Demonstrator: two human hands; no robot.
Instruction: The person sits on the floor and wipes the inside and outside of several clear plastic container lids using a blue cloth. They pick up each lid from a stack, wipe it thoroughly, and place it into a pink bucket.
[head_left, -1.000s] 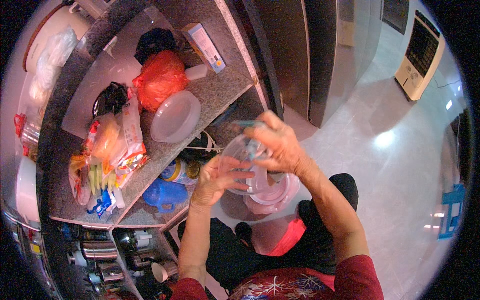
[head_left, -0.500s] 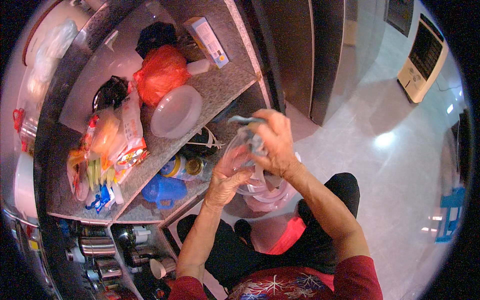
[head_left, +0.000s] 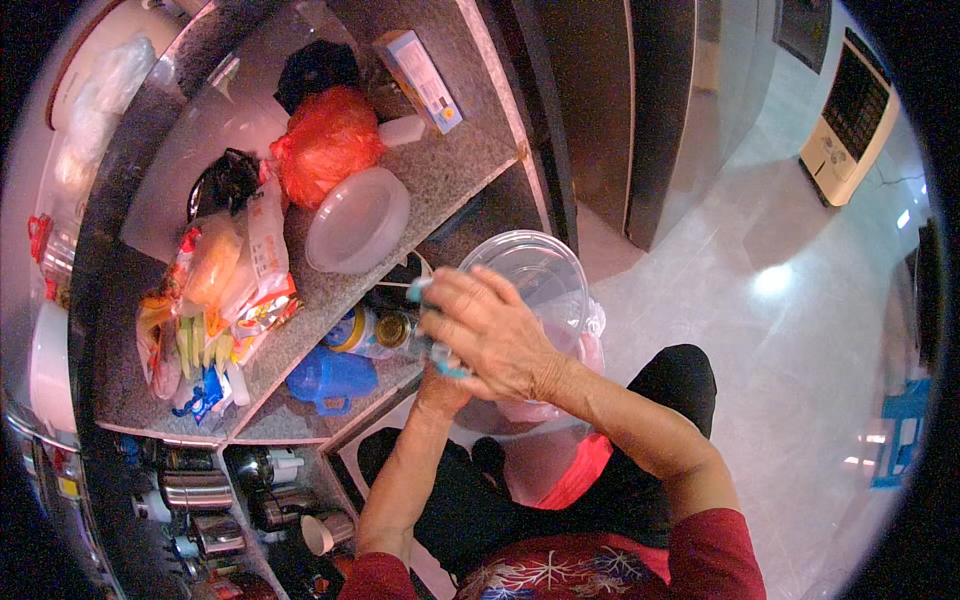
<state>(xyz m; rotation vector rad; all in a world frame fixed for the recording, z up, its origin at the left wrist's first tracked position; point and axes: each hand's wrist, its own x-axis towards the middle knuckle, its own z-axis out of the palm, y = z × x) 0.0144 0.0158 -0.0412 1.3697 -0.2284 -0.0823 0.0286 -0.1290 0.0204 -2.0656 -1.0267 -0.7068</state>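
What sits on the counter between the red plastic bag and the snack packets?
In the head view, a black bag lies between the red plastic bag and the snack packets, beside a white lid.

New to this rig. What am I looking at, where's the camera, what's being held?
No machine here: a person works bare-handed. The single view comes from a fisheye camera on their head, looking down, so straight edges bend. The right hand lies over a clear plastic container with a blue-green item in its grip, too hidden to name. The left hand is mostly hidden beneath it. On the granite counter to the left lie a white plastic lid, an orange bag, a small box and snack packets.
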